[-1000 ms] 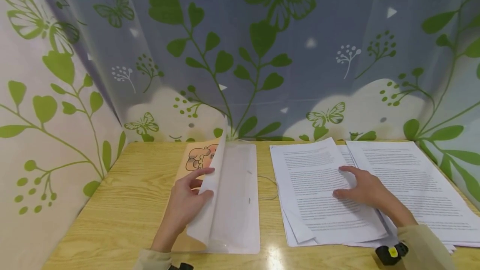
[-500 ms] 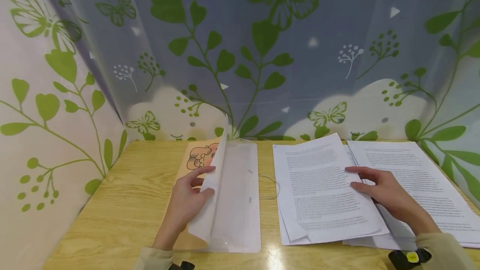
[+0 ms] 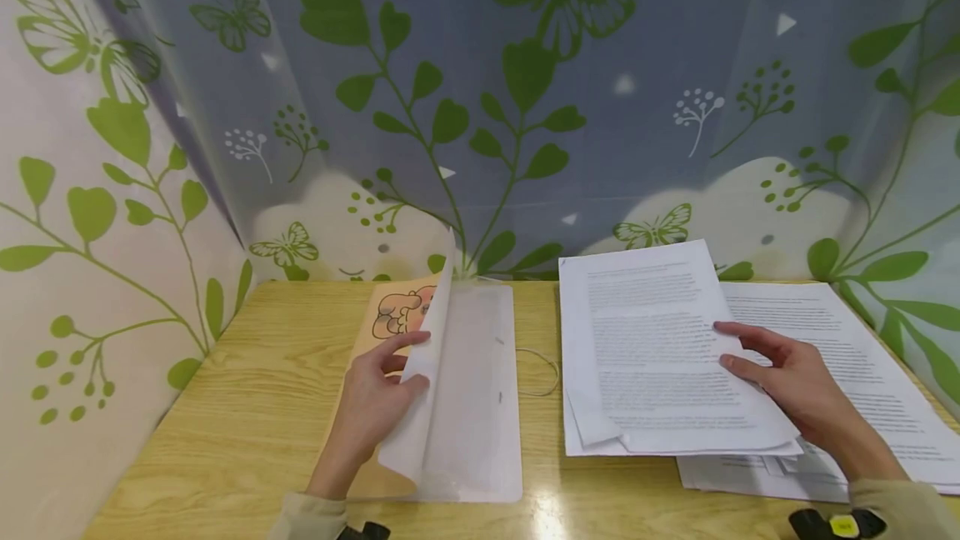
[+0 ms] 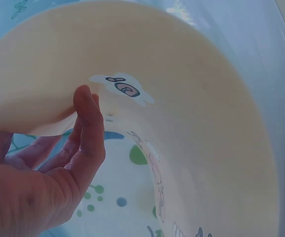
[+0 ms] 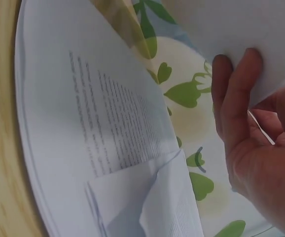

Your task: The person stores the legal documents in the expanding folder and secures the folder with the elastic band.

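My left hand (image 3: 371, 407) holds up the cover of an open folder, fingers on its orange outer face with a cartoon bear (image 3: 405, 315) and thumb on the white inside. In the left wrist view the cover (image 4: 206, 89) bends in a wide curve past the fingers. The folder's pale inner side (image 3: 472, 407) lies flat on the table. Gripped by its right edge, a stack of printed sheets (image 3: 652, 348) is raised in my right hand (image 3: 802, 390); in the right wrist view the fingers (image 5: 238, 98) press against its underside. One lower corner is folded over.
More printed papers (image 3: 832, 340) lie on the wooden table (image 3: 255, 390) at the right, some loose and creased (image 5: 167, 197). A thin cord loop (image 3: 551, 369) sticks out from the folder's right edge. A patterned curtain (image 3: 420, 107) encloses the back and sides.
My right hand has closed on the stack's edge, shifted right and lifted the sheets up and away from the papers beneath. The left hand and the folder stay put.
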`<state>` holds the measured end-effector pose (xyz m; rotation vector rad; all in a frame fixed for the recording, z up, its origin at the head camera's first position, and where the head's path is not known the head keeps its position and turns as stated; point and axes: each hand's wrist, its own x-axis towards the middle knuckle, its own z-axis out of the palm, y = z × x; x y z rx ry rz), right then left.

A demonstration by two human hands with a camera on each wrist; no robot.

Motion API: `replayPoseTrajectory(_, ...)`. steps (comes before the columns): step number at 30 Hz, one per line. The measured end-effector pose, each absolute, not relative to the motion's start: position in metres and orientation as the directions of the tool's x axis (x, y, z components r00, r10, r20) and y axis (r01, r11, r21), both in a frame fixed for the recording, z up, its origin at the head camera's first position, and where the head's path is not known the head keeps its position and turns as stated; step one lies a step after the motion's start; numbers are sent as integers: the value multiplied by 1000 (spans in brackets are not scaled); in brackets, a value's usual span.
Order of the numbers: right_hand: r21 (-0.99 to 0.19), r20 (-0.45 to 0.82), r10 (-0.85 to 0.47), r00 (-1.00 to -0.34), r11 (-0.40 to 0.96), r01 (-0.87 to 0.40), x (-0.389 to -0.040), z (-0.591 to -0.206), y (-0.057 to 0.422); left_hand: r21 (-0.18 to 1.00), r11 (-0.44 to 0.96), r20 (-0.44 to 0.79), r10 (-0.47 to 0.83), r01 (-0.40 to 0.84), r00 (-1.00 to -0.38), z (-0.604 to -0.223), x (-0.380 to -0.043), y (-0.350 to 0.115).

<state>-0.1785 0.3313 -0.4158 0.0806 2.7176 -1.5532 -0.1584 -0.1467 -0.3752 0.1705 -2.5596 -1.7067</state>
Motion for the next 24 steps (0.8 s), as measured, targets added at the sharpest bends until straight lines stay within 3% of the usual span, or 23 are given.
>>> replayPoseTrajectory(24,-963,-26,-7,-1000,268,23,-177,-405,269,926,372,-23,-122,-67,-992,-376,-160,-148)
